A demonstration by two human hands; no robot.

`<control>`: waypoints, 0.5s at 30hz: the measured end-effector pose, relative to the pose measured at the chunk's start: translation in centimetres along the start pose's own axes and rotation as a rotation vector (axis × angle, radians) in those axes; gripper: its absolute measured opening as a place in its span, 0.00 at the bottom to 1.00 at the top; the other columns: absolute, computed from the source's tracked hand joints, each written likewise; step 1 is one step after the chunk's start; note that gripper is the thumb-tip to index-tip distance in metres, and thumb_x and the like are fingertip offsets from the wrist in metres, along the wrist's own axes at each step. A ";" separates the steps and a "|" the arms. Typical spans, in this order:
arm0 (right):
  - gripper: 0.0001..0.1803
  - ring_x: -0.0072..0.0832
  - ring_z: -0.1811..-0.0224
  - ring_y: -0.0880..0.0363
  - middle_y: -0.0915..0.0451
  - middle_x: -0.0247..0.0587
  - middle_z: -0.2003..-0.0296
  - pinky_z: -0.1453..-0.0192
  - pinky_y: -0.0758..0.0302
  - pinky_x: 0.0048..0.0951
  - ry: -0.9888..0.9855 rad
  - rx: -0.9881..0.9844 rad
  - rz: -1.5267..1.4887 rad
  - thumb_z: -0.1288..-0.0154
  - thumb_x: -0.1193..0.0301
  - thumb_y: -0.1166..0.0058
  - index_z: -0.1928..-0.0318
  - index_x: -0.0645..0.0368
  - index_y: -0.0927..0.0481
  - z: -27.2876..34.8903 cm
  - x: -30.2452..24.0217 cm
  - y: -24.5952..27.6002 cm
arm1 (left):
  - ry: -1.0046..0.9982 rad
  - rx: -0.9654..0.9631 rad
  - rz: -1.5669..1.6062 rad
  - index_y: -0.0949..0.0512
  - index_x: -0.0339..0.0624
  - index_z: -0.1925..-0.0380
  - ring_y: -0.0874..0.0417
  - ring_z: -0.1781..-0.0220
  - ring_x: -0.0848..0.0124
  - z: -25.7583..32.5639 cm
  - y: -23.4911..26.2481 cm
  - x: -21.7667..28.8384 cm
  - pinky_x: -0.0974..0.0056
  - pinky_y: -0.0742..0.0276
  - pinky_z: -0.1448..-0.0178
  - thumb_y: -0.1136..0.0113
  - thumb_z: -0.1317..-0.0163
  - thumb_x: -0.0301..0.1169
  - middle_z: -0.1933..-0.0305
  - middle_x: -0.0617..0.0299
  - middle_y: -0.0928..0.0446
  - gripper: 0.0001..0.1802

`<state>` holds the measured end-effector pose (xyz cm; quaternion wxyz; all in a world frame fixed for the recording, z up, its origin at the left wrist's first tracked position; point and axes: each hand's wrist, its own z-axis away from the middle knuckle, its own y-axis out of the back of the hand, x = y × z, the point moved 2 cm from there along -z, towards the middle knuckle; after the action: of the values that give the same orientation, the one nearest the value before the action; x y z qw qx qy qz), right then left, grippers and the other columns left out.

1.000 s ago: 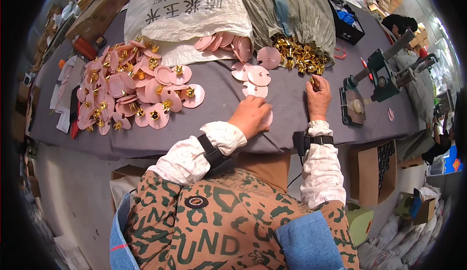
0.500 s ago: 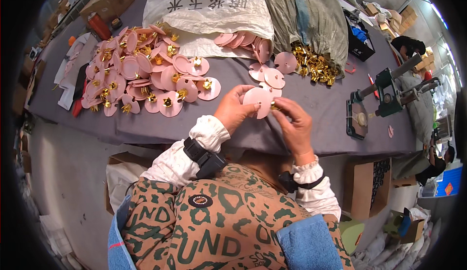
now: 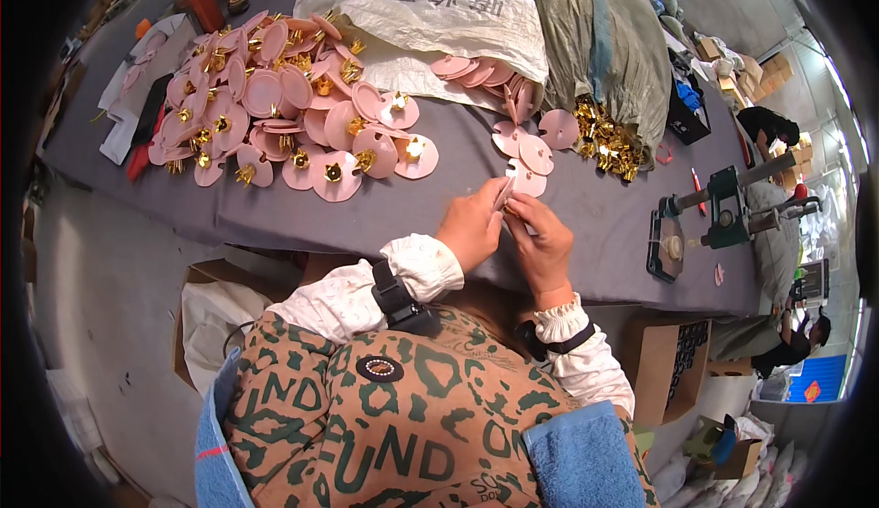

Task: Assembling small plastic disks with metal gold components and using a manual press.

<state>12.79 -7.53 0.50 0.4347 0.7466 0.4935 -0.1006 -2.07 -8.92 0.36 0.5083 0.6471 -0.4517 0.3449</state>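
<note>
Gray surface (image 3: 609, 233); left hand (image 3: 470, 227) has grip pinched on pink disc (image 3: 503, 194), edge-on; right hand (image 3: 544, 239) beside it, can't tell its grip.

Grey floor (image 3: 137, 325) shows at left, probably strip lights (image 3: 837, 80) at right.

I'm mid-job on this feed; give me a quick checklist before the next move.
1. Pink disc held by the left hand: ok, gripped and seen nearly edge-on.
2. Right hand at the disc: ok, its fingertips are beside it.
3. Loose discs within reach: ok, just beyond the hands.
4. Supply of gold pieces: ok, heaped at the mouth of the grey-green sack.
5. Gold piece seated on the held disc: cannot tell, fingers hide it.
6. Hands clear of the green press: ok, it stands well to the right.
</note>
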 end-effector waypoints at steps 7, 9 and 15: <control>0.16 0.22 0.57 0.18 0.16 0.37 0.58 0.54 0.22 0.23 -0.560 -0.112 -0.501 0.42 0.78 0.36 0.51 0.62 0.17 -0.8 -0.7 -2.2 | -0.204 0.016 -0.109 0.26 0.37 0.45 0.16 0.53 0.56 -1.2 4.8 -1.3 0.57 0.21 0.53 0.47 0.39 0.21 0.53 0.47 0.18 0.20; 0.18 0.25 0.56 0.18 0.16 0.39 0.57 0.53 0.21 0.25 -0.454 -0.103 -0.362 0.43 0.76 0.35 0.50 0.61 0.17 -1.7 0.8 -0.9 | -0.039 0.086 -0.073 0.23 0.36 0.47 0.18 0.53 0.69 -4.0 10.2 -2.3 0.65 0.22 0.52 0.44 0.40 0.21 0.53 0.60 0.17 0.19; 0.17 0.32 0.60 0.18 0.17 0.46 0.57 0.52 0.22 0.29 -0.456 0.157 0.282 0.42 0.75 0.38 0.51 0.63 0.19 -3.3 15.1 7.8 | -0.137 0.663 -0.463 0.24 0.35 0.47 0.18 0.49 0.63 -11.4 32.1 -3.5 0.63 0.26 0.43 0.49 0.37 0.27 0.50 0.49 0.19 0.19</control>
<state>25.74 3.65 -1.96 0.4850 0.7973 0.2651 -0.2425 -33.23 0.56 11.12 0.3051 0.8819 -0.1912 0.3042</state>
